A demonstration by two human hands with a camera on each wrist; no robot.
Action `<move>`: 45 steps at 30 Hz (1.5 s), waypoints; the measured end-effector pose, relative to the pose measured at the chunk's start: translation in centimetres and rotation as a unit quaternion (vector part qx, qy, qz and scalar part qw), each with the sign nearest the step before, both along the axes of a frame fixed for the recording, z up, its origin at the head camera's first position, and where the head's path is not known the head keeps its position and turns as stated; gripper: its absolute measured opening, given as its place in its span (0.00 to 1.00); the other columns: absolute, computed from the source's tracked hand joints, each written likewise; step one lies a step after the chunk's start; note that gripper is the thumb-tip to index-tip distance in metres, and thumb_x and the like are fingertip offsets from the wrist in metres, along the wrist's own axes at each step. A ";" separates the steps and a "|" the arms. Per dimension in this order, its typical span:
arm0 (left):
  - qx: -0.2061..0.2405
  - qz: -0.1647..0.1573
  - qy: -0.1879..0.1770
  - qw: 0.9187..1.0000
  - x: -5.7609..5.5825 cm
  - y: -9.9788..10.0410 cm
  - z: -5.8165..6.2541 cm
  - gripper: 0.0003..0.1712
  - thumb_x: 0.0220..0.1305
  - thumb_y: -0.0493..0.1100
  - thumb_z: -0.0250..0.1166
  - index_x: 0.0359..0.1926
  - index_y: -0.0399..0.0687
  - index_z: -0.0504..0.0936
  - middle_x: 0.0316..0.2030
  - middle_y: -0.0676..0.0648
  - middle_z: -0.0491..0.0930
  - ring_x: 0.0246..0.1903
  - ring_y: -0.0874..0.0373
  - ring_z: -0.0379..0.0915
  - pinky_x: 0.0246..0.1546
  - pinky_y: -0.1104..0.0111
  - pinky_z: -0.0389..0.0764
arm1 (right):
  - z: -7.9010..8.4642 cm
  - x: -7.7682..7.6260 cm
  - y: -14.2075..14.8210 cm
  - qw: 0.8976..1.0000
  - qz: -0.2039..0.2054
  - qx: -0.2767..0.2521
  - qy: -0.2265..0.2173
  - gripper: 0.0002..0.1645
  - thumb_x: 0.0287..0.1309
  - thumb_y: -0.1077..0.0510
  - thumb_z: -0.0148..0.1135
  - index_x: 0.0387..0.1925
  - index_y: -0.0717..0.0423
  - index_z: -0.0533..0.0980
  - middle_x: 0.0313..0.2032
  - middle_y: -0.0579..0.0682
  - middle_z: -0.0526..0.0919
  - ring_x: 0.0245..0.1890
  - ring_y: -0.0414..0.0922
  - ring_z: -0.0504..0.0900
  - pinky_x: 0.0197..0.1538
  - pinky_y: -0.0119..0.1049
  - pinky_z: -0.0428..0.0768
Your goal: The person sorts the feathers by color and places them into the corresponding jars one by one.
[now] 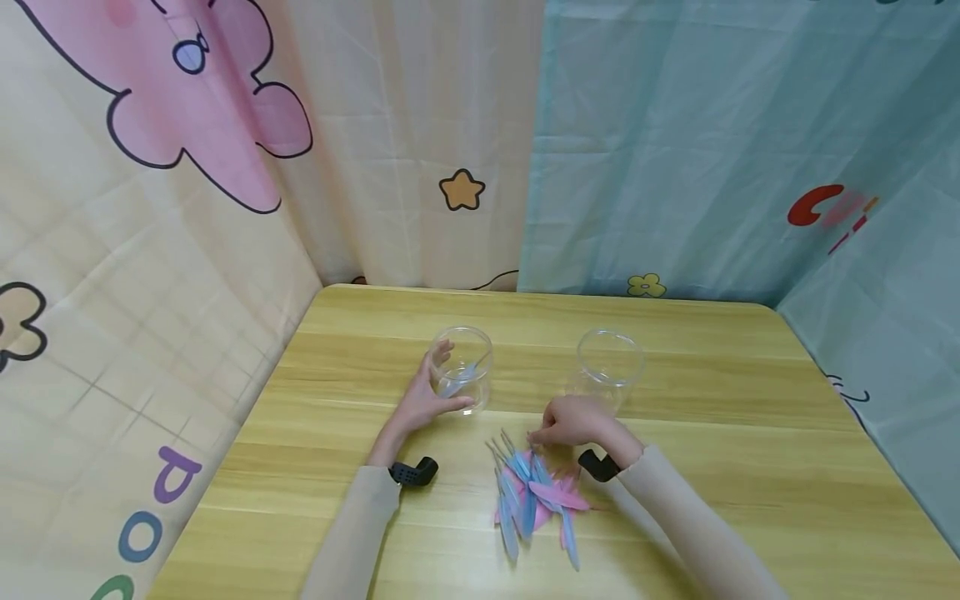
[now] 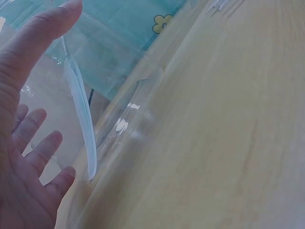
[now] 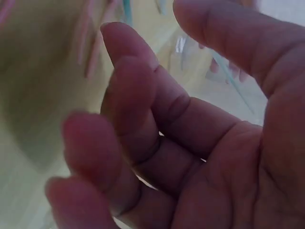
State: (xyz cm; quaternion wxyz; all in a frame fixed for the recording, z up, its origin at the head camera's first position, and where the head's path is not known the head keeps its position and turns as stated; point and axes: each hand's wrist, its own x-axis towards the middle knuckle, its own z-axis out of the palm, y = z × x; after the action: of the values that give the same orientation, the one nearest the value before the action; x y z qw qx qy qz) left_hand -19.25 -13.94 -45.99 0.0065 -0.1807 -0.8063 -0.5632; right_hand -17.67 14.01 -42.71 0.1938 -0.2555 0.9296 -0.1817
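Observation:
My left hand holds a clear cup, thumb along the near side and fingers round the far left side. Inside the cup a pale blue feather leans at a slant against the wall. My right hand is over the quill ends of a heap of blue and pink feathers. Its fingers are bent, and in the right wrist view a gap shows between thumb and index finger, with nothing between them. Pink quills lie just beyond the fingertips.
A second clear cup stands behind my right hand, which partly hides its lower part. The wooden table ends in front of patterned curtains at the back and sides.

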 end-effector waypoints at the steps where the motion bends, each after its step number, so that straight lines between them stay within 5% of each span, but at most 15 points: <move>1: -0.001 0.000 0.000 1.000 0.0 0.0 0.0 0.58 0.47 0.41 0.77 0.72 0.43 0.48 0.70 0.41 0.54 0.68 0.44 0.49 0.62 0.45 0.53 | -0.2 0.0 0.0 1.000 0.000 0.000 0.000 0.28 0.55 0.43 0.64 0.08 0.48 0.67 0.09 0.38 0.61 0.13 0.35 0.59 0.18 0.30 0.55; 10: -0.003 0.003 -0.013 1.000 0.1 0.1 0.1 0.59 0.47 0.42 0.77 0.72 0.47 0.48 0.70 0.42 0.53 0.68 0.45 0.47 0.63 0.45 0.51 | -1.9 0.1 -0.8 1.000 -0.012 0.009 0.020 0.30 0.51 0.41 0.67 0.04 0.45 0.64 0.06 0.35 0.57 0.11 0.34 0.58 0.16 0.29 0.53; 27: -0.001 0.003 -0.015 1.000 0.2 0.2 0.0 0.58 0.47 0.41 0.77 0.72 0.46 0.49 0.70 0.40 0.54 0.68 0.44 0.47 0.62 0.43 0.49 | -2.3 0.6 -1.6 0.998 -0.056 0.010 0.030 0.27 0.45 0.46 0.72 0.03 0.49 0.70 0.04 0.34 0.57 0.11 0.35 0.60 0.16 0.30 0.55; 37: 0.007 0.005 -0.016 1.000 0.2 0.0 0.0 0.58 0.46 0.41 0.77 0.72 0.48 0.49 0.70 0.41 0.54 0.68 0.45 0.47 0.63 0.45 0.49 | -2.9 0.4 -1.6 0.997 -0.066 -0.019 0.023 0.24 0.39 0.50 0.70 0.03 0.45 0.65 0.05 0.34 0.59 0.10 0.35 0.60 0.14 0.29 0.55; 45: 0.004 0.000 -0.012 1.000 0.0 0.2 0.1 0.58 0.46 0.41 0.77 0.71 0.47 0.49 0.70 0.39 0.54 0.68 0.43 0.47 0.63 0.43 0.49 | -2.6 0.2 -1.0 0.996 -0.056 -0.073 -0.001 0.21 0.44 0.53 0.67 0.05 0.49 0.69 0.05 0.34 0.63 0.10 0.34 0.62 0.14 0.28 0.58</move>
State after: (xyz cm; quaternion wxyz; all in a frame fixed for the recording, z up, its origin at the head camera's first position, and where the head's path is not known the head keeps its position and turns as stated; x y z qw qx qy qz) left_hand -19.20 -13.77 -45.89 -0.0020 -0.1737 -0.8040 -0.5687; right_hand -17.46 12.97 -45.29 0.1653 -0.2167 0.9263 -0.2603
